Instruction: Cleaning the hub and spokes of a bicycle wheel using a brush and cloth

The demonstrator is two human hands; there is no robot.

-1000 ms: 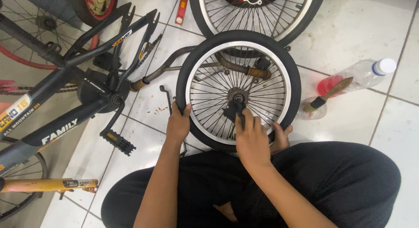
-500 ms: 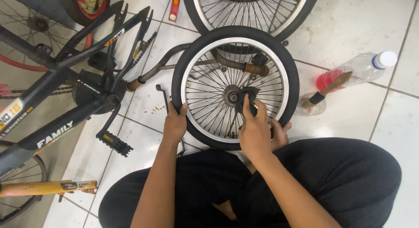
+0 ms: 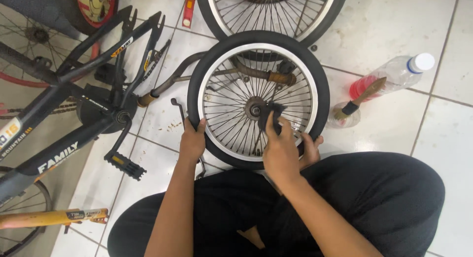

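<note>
Small bicycle wheel (image 3: 217,65) with black tyre and silver rim stands on the white tiled floor (image 3: 394,35), directly far of the seated person's knees, near edge against the dark trousers (image 3: 374,203). Left hand (image 3: 192,141) grips the tyre at its near-left edge, fingers curled closed over the rubber. Right hand (image 3: 281,148) lies over the spokes on the near-right side; fingers closed on a dark cloth (image 3: 271,114) pressed against the spokes just right of the hub (image 3: 255,109). A bare foot (image 3: 311,148) shows just right of that hand, touching the tyre's near-right edge.

Through the spokes: a rusty brown bar (image 3: 256,72) lies on the floor under the wheel's far half. A second, larger wheel (image 3: 295,11) lies far of the first, tyres touching or overlapping; cannot tell which.

Right of the wheel: a clear plastic bottle (image 3: 394,75) with white cap lies on its side, red liquid pooled at its lower end. A brush (image 3: 362,94) with wooden handle rests in a small clear cup (image 3: 345,119) beside it.

Left: a black bicycle frame (image 3: 74,134) lies on the tiles, its pedal (image 3: 124,163) near the left hand. A yellow tube (image 3: 49,218) lies at near left
</note>
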